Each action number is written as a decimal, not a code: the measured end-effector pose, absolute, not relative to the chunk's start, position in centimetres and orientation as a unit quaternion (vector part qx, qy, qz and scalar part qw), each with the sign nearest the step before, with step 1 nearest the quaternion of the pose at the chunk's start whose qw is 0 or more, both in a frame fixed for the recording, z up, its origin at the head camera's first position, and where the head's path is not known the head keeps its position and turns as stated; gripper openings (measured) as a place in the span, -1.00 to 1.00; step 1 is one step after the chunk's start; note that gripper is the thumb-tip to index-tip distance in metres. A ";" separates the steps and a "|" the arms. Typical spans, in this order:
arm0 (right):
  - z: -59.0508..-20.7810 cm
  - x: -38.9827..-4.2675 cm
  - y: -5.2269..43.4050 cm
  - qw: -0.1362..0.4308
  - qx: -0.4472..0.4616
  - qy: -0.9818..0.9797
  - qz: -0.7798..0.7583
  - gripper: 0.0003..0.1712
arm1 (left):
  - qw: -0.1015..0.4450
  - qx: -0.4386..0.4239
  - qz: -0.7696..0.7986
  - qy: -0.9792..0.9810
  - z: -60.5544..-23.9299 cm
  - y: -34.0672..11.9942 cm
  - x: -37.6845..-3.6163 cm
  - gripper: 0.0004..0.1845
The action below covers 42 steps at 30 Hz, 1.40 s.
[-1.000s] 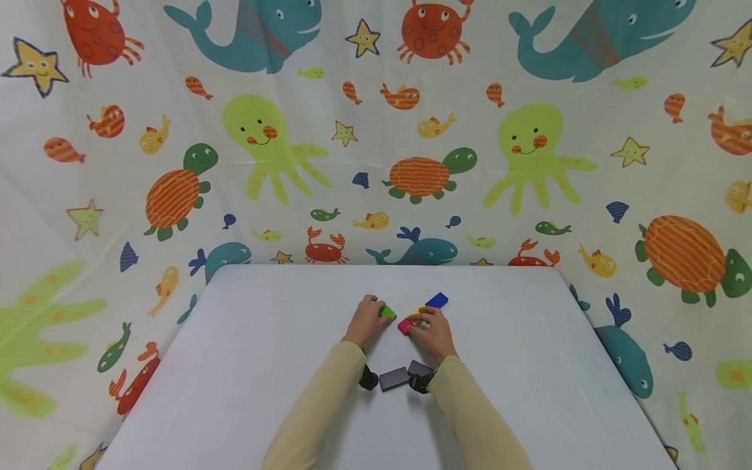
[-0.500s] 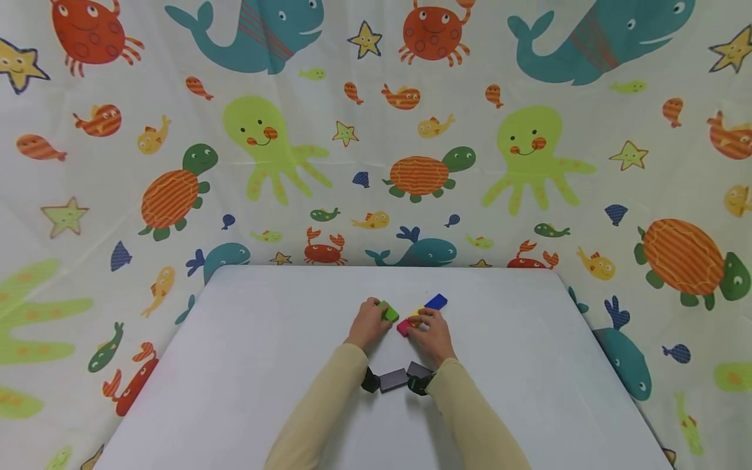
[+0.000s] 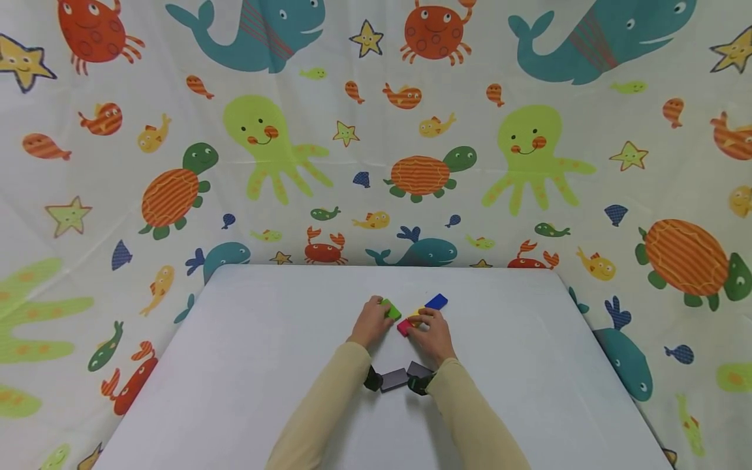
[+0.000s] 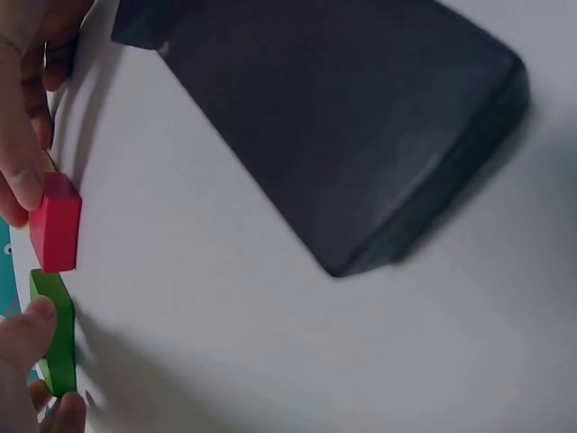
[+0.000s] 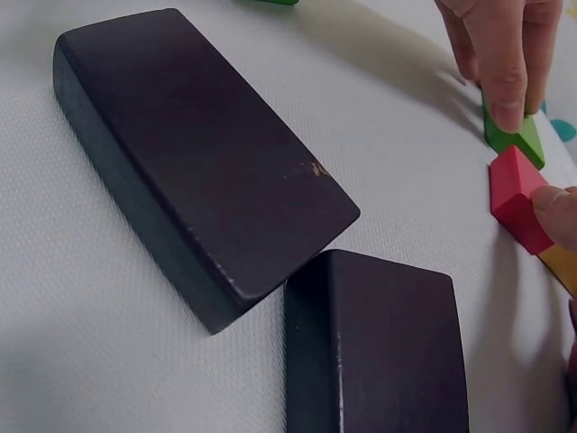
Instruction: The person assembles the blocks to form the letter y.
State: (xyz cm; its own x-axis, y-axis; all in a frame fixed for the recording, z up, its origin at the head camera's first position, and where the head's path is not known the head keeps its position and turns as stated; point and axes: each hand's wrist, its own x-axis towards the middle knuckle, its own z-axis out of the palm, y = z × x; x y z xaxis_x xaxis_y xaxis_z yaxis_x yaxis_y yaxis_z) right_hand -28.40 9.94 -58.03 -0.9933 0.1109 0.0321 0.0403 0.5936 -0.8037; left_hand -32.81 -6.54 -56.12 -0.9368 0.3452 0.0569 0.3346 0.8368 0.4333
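My left hand grips a green block between thumb and fingers on the white table. Just right of it, my right hand holds a red block, with the thumb on it in the right wrist view. A yellow block adjoins the red one and is partly hidden under the right fingers. Beyond them a blue block continues the slanting row. In the left wrist view the green block and red block lie end to end, almost touching.
Two dark blocks lie nearer me, between the wrists, with corners close together. A second green piece barely shows at the top of the right wrist view. A sea-animal curtain hangs behind the white table.
My left hand has shifted slightly to the right with the green block, bringing it closer to the red one. The right hand and the other blocks stay nearly still.
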 end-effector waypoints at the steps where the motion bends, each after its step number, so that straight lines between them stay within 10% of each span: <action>1: -58.0 -28.4 9.9 0.040 -0.042 -0.892 0.449 -0.72 | 0.007 0.180 0.224 0.958 -56.1 -6.5 -32.8 -0.78; 42: -57.8 -28.0 10.0 0.059 -0.023 -0.890 0.452 -0.76 | -0.006 0.220 0.220 0.950 -56.0 -6.6 -32.2 -0.74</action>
State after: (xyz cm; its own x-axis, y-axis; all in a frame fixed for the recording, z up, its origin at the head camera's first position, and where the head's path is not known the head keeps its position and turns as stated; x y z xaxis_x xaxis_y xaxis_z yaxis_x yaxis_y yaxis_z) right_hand -28.01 9.99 -57.79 -0.9921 0.0938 0.0836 -0.0121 0.5911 -0.8065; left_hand -32.21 -6.55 -55.97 -0.9034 0.4151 0.1077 0.4202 0.8065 0.4160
